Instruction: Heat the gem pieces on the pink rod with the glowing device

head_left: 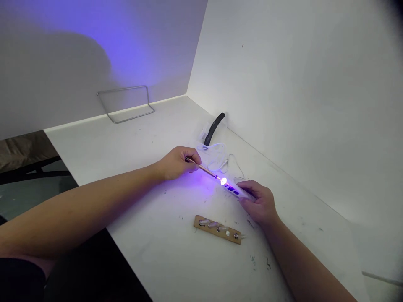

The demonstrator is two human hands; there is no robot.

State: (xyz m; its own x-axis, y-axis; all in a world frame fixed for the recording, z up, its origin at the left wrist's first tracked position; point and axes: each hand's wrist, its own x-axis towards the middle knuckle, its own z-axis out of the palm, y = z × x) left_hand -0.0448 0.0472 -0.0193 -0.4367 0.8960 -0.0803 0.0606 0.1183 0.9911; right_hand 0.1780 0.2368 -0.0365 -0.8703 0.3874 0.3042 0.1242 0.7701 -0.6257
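A white tabletop (157, 247), scattered with small dark marks, fills most of the view and meets a grey-white left wall (72, 105) and a pale right wall (299, 84) in a far corner. Violet light washes the upper part of the left wall around a broad rounded shadow, and a bent wire frame (135, 117) stands at its foot. Near the right wall lie a black curved object (215, 126), a clear piece just beside it that is hard to make out, and a loosely looped white cable (214, 145). Past the table's left edge, a dark bar (34, 167) crosses a greyish floor. Over the middle of the table, the left hand (181, 162) has its fingers clamped on a thin pinkish stick (207, 170), its rear end partly hidden by them; the right hand (258, 203) has its fingers closed around a white lamp (232, 188) with dark buttons, its rear covered by the palm. The stick's tip points at the lamp's lit end, where glare hides whether they touch. Nearer the viewer lies a brown strip (214, 232) bearing small pale pieces, too small to identify surely. Both arms are cut off by the frame, as is a black sleeve (22, 277) at lower left
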